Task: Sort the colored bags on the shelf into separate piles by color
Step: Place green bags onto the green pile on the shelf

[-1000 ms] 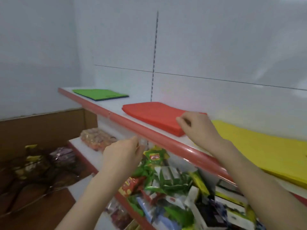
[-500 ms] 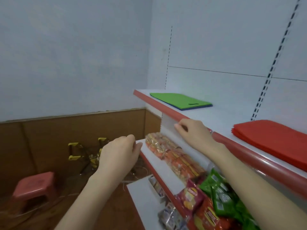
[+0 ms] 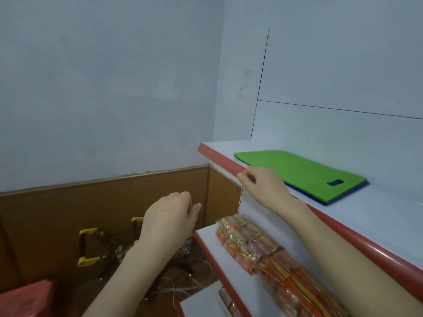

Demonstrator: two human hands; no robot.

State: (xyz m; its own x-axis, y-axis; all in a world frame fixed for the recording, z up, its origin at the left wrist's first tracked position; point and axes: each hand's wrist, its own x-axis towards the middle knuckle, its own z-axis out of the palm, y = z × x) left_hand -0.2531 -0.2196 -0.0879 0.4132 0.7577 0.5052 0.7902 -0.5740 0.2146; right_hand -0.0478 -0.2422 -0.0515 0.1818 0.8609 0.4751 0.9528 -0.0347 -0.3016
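1. The green bag (image 3: 297, 172) lies flat on the top shelf (image 3: 219, 159), stacked on a blue bag (image 3: 352, 192) whose edge shows only along the near and right sides. That puts two colors in one pile, so this spot looks unsorted.
2. The right hand (image 3: 263, 186) sits at the shelf's red front lip, just beside the green bag's near-left corner. Its fingers are curled with nothing seen between them, and it is not touching the bag.
3. The left hand (image 3: 169, 223) hangs lower, out in front of the shelving, loosely curled and empty.
4. The step in hand is probably lifting green off blue. Pinch only the top layer at that near corner and peel upward — dragging would likely slide the blue one along.
5. The left hand could press flat on the blue edge to steady it. Then lay the green bag on bare shelf, well apart.
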